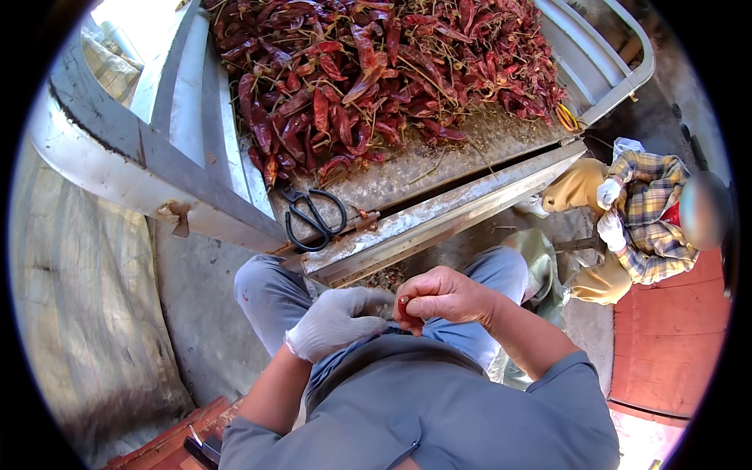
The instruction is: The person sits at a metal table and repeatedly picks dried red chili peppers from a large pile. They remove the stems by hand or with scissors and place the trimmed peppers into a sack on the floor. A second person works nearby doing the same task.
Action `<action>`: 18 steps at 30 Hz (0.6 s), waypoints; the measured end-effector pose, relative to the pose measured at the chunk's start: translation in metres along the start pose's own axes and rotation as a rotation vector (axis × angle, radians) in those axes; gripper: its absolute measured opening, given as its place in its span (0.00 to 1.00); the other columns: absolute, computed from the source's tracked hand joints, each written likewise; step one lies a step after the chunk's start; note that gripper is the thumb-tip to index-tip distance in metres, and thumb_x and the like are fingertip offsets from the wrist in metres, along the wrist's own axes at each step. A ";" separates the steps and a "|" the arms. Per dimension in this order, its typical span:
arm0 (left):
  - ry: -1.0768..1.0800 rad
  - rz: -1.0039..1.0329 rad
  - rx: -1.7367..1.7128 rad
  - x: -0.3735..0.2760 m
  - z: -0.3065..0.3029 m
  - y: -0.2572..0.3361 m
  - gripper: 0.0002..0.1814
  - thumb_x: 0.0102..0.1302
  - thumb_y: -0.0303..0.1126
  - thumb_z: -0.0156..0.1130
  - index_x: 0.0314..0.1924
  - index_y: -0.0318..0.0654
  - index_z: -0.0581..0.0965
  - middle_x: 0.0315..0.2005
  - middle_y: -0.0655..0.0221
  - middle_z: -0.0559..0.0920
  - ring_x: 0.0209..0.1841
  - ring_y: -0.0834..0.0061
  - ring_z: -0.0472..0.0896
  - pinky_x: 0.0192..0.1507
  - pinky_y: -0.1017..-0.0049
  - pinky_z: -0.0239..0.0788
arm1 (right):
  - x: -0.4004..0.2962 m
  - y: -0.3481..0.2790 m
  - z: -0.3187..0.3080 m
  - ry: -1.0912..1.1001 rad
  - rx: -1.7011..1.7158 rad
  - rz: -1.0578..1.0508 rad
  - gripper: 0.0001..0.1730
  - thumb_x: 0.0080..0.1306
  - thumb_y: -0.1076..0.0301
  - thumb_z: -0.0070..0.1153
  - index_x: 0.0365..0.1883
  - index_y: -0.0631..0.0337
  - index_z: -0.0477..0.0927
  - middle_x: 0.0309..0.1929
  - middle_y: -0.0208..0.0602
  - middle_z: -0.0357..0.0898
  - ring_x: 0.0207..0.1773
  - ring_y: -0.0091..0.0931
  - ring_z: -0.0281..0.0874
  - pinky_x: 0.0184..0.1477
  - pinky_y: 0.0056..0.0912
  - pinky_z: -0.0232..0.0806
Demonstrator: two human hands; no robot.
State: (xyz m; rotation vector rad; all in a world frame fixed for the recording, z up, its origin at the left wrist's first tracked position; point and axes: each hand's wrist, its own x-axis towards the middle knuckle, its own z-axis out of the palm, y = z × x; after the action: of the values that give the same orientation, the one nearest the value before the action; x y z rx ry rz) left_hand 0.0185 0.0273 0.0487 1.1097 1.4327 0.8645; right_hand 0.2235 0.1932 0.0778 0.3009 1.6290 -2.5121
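Note:
My right hand (440, 298) is bare and curled around a dried red chili pepper (403, 301). Only a small part of the pepper shows between thumb and fingers. Beside it, my left hand (341, 320) wears a white knit glove. Its thumb and fingers are apart, with nothing visible between them, and the fingertips are slightly blurred. Both hands are above my lap. Beyond them, a large heap of dried red chili peppers (364, 76) with stems covers a metal truck bed (423, 167). Black-handled scissors (317, 220) lie at the bed's near left corner.
A metal side rail (158, 182) of the bed curves along the left, beside a striped woven tarp (82, 282). At right sits another person (646, 205) in a plaid shirt and white gloves. A pale green sack (531, 258) lies by my right knee.

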 end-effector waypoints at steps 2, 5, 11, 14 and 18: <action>0.187 0.093 0.493 0.005 0.004 0.007 0.25 0.67 0.33 0.69 0.63 0.37 0.82 0.44 0.56 0.88 0.48 0.62 0.88 0.53 0.68 0.78 | 0.000 0.001 -0.001 0.037 0.004 0.005 0.13 0.81 0.62 0.55 0.47 0.65 0.84 0.40 0.32 0.84 0.37 0.21 0.83 0.43 0.24 0.75; 0.342 0.097 0.076 0.008 0.013 -0.021 0.23 0.66 0.33 0.70 0.61 0.37 0.83 0.44 0.56 0.88 0.44 0.63 0.88 0.50 0.68 0.79 | 0.002 0.003 0.000 0.101 -0.004 0.027 0.13 0.81 0.63 0.55 0.48 0.64 0.84 0.40 0.31 0.84 0.37 0.20 0.83 0.43 0.24 0.74; 0.339 0.214 0.165 0.002 0.014 0.025 0.19 0.61 0.25 0.74 0.54 0.35 0.86 0.42 0.58 0.89 0.42 0.68 0.88 0.47 0.72 0.79 | 0.012 0.003 0.008 0.309 -0.735 -0.128 0.09 0.75 0.66 0.59 0.43 0.64 0.83 0.34 0.36 0.84 0.33 0.27 0.84 0.38 0.32 0.76; 0.424 0.406 0.370 0.010 0.015 0.016 0.16 0.60 0.27 0.76 0.49 0.36 0.87 0.39 0.58 0.89 0.40 0.62 0.88 0.45 0.69 0.79 | 0.016 0.019 0.010 0.441 -1.227 -0.431 0.06 0.69 0.68 0.61 0.36 0.61 0.82 0.32 0.39 0.82 0.33 0.36 0.85 0.35 0.38 0.76; 0.492 0.481 0.443 0.012 0.019 0.009 0.13 0.61 0.31 0.74 0.46 0.39 0.88 0.35 0.58 0.88 0.39 0.55 0.87 0.43 0.64 0.79 | 0.019 0.021 0.015 0.496 -1.406 -0.427 0.07 0.66 0.67 0.62 0.29 0.55 0.78 0.28 0.36 0.79 0.31 0.38 0.83 0.32 0.41 0.75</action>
State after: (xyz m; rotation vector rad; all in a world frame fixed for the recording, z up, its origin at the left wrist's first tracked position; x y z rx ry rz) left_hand 0.0389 0.0406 0.0503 1.7034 1.8533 1.2573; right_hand 0.2082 0.1708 0.0606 0.3949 3.3548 -0.8582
